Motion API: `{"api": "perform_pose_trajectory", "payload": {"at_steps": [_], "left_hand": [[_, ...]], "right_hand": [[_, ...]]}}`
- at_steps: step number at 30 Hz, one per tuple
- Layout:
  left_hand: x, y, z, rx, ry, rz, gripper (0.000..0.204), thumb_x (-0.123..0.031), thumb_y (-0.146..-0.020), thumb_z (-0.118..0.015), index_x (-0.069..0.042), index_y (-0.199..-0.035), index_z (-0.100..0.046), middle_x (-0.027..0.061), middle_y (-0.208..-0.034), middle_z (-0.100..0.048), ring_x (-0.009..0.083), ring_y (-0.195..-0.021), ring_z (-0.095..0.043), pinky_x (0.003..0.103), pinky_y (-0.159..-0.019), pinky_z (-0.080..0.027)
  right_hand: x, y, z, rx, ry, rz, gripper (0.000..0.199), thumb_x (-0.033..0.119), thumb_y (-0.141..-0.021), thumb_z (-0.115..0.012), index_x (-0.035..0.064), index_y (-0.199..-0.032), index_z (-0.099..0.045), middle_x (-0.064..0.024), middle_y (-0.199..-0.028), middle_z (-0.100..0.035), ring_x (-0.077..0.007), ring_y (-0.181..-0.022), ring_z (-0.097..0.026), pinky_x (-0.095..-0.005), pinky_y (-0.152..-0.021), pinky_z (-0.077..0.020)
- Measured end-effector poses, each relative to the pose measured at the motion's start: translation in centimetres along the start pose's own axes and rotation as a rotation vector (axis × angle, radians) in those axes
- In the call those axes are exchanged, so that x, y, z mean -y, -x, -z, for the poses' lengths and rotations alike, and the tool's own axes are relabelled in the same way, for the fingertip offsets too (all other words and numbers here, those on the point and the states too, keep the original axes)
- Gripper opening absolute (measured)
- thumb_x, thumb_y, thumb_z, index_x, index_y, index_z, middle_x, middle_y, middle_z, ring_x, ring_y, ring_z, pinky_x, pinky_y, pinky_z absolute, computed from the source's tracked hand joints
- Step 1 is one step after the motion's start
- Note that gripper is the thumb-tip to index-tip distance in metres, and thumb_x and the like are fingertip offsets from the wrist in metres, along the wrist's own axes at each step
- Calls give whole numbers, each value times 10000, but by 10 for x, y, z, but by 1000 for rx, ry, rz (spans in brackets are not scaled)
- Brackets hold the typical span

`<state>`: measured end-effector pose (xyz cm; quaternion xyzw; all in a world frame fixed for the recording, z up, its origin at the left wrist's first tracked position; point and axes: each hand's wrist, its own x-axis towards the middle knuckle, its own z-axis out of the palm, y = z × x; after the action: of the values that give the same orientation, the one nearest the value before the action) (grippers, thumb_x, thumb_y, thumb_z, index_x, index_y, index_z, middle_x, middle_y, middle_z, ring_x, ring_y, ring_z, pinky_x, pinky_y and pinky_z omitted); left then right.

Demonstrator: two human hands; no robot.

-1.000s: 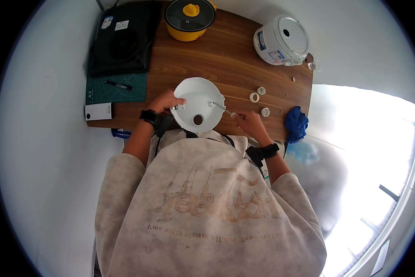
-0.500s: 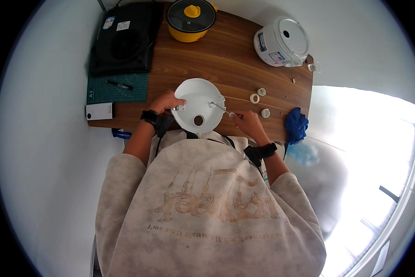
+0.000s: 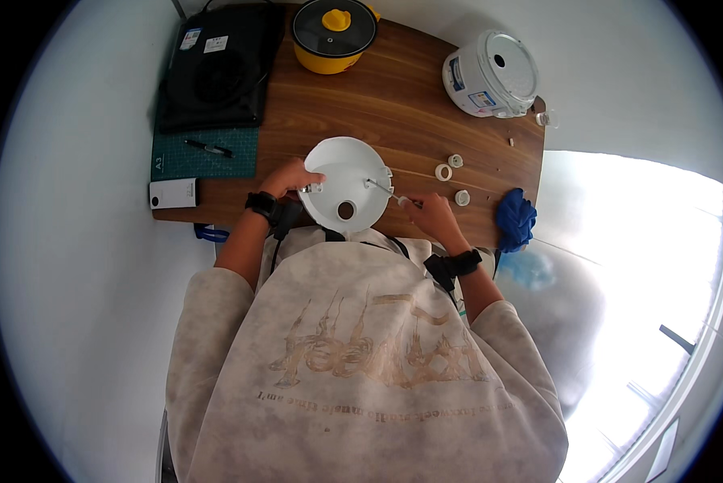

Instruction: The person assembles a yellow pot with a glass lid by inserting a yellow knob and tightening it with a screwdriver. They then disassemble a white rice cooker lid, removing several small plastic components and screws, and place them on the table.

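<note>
At the table's near edge, a round white plastic lid [image 3: 341, 165] is tilted with its hollow side toward me. It has a round hole low in its face and small tabs at its right rim. My left hand [image 3: 290, 177] grips the lid's left rim, thumb over the inside. My right hand [image 3: 432, 214] is closed on a screwdriver [image 3: 387, 191], whose thin shaft reaches into the lid. The tip meets a small fitting [image 3: 369, 183] on the inner face; whether a screw sits there is too small to tell.
Right of the lid lie a white ring [image 3: 443, 172] and small white caps [image 3: 462, 197]. A blue cloth [image 3: 516, 217] lies at the right edge. Farther back stand a white rice-cooker-like pot [image 3: 490, 76] and a yellow lidded pot [image 3: 329, 56]. A green cutting mat [image 3: 204, 165] with a pen is left.
</note>
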<state>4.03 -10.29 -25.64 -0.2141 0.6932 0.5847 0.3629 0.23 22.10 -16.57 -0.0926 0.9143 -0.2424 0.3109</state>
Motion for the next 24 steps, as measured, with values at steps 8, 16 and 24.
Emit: {"api": "perform_pose_trajectory", "payload": {"at_steps": [8, 16, 24], "left_hand": [[6, -6, 0, -4, -36, -13, 437, -319, -830, -752, -78, -1188, -682, 65, -941, -716, 184, -771, -681, 338, -580, -562], [4, -7, 3, 4, -62, -5, 459, -321, -820, -755, -88, -1208, -678, 81, -970, -720, 216, -812, -692, 363, -622, -580], [17, -24, 3, 11, -82, -42, 466, -309, -819, -769, -45, -1193, -681, 88, -962, -727, 201, -798, -688, 350, -666, -567]], "right_hand": [[7, -10, 4, 1, 156, 42, 329, 356, -896, -617, 54, -840, -736, -245, -849, -679, -436, -818, -660, -500, -725, -536], [31, -40, 34, 45, 372, 193, 292, 339, -857, -650, 82, -768, -756, -218, -757, -668, -414, -729, -651, -488, -678, -531], [58, -64, 41, 18, 676, 401, 221, 289, -773, -696, 75, -726, -728, -185, -746, -683, -370, -720, -667, -475, -667, -533]]}}
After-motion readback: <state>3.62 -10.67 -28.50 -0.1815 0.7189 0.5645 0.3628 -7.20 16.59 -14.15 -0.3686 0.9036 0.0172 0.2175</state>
